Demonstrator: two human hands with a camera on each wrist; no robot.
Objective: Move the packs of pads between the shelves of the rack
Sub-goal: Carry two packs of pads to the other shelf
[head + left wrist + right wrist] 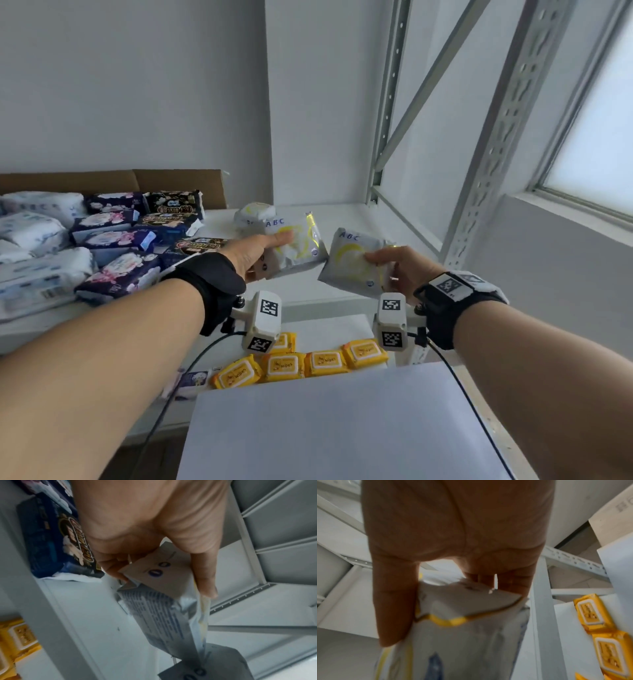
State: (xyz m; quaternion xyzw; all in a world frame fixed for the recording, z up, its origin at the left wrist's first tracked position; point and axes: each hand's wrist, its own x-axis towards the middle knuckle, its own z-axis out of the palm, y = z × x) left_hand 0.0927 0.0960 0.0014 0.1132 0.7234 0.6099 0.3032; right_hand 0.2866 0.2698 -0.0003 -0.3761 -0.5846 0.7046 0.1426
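Note:
Two white "ABC" packs of pads with yellow markings are held just above the white upper shelf [346,212]. My left hand [270,251] grips the left pack [301,240], thumb on top and fingers underneath. The right pack [349,263] is pinched by my right hand [380,267] and tilts toward the left pack, nearly touching it. In the left wrist view my left hand [163,584] clasps its pack [159,609] by the end. In the right wrist view my right hand [443,612] holds the other pack [462,649]. A third white pack [255,212] lies on the shelf behind.
Several dark floral packs [116,240] and white packs [34,236] crowd the shelf's left side before a cardboard box [178,180]. Yellow wipes packs [325,363] sit on the lower shelf. A perforated rack upright [496,144] stands at right. A white board [342,428] lies below.

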